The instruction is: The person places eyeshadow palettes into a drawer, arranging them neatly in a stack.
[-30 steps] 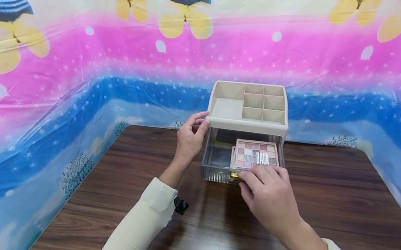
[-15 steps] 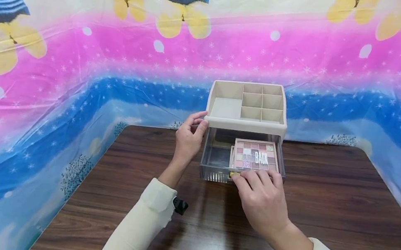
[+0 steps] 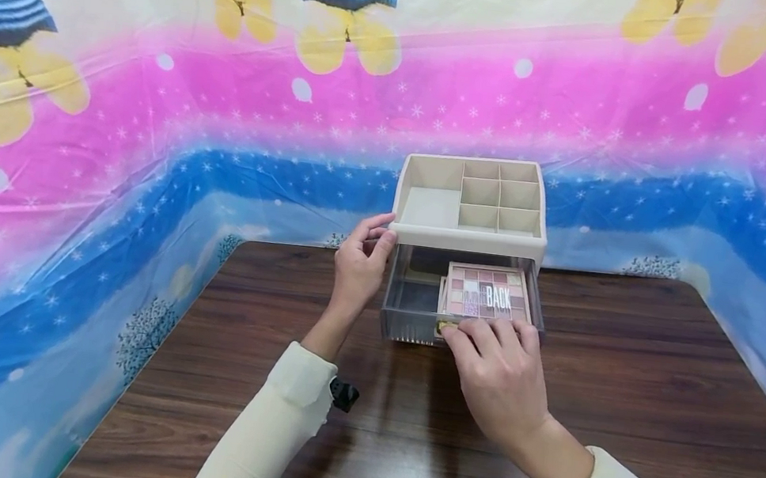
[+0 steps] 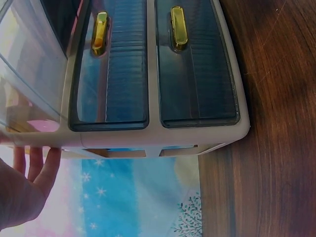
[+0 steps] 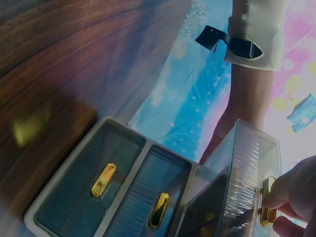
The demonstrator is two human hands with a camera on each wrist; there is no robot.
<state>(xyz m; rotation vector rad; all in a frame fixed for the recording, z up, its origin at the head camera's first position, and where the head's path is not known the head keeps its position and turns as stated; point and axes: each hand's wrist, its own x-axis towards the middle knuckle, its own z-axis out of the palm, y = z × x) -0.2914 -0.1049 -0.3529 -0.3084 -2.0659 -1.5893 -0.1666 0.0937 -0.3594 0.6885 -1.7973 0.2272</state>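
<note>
In the head view, a cream desktop organizer (image 3: 465, 241) stands at the table's back edge with its clear top drawer (image 3: 408, 326) pulled out. Inside the drawer lies an eyeshadow palette (image 3: 484, 291) marked "BACK", with the edge of another flat item showing under it. My right hand (image 3: 506, 374) pinches the drawer's gold handle (image 5: 268, 200) between thumb and fingers, as the right wrist view shows. My left hand (image 3: 360, 260) touches the organizer's left side near the top front corner. Its fingers (image 4: 47, 170) lie fairly straight against that side in the left wrist view.
Two lower drawers with gold handles (image 4: 178, 27) are closed below the pulled-out one. The organizer's top has one large compartment (image 3: 430, 206) and several small ones. A patterned cloth (image 3: 285, 99) hangs behind the dark wooden table (image 3: 386, 447).
My right hand has shifted left along the drawer front onto the handle. The drawer front and the palette have moved slightly back toward the organizer. My left hand stays in place.
</note>
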